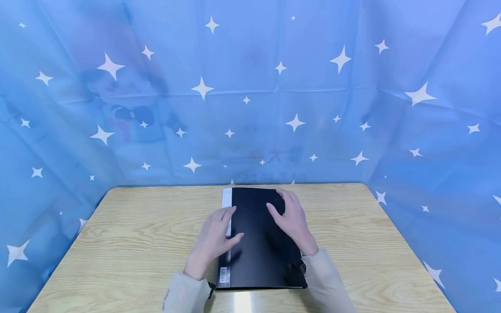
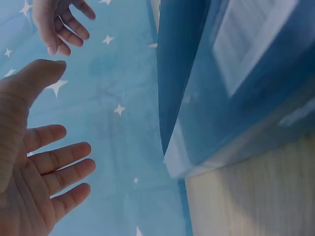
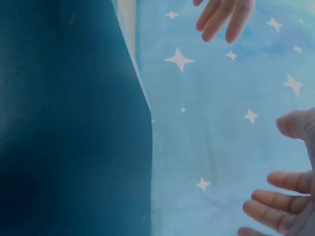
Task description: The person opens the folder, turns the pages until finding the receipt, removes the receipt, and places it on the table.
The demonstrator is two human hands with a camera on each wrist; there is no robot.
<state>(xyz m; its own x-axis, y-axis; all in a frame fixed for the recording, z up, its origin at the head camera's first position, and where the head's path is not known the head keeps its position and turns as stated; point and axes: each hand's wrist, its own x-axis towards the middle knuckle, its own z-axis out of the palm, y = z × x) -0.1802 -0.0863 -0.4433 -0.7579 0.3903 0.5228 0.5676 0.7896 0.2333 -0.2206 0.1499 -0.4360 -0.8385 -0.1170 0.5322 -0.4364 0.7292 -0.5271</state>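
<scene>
A black document folder (image 1: 254, 256) lies closed on the table, with a white label strip along the upper part of its spine side and a barcode sticker (image 1: 223, 274) at its lower left corner. My left hand (image 1: 211, 239) is over the folder's left edge, fingers spread and holding nothing. Over the upper right part is my right hand (image 1: 291, 217), its thumb apart from loosely bent fingers. Both wrist views show the folder (image 3: 74, 123) to one side, with air between it and the relaxed fingers of the left hand (image 2: 44, 172) and right hand (image 3: 285, 201).
The wood-grain table (image 1: 148, 234) extends on both sides of the folder. A blue curtain (image 1: 250, 108) with white stars hangs behind the table and along its left and right sides.
</scene>
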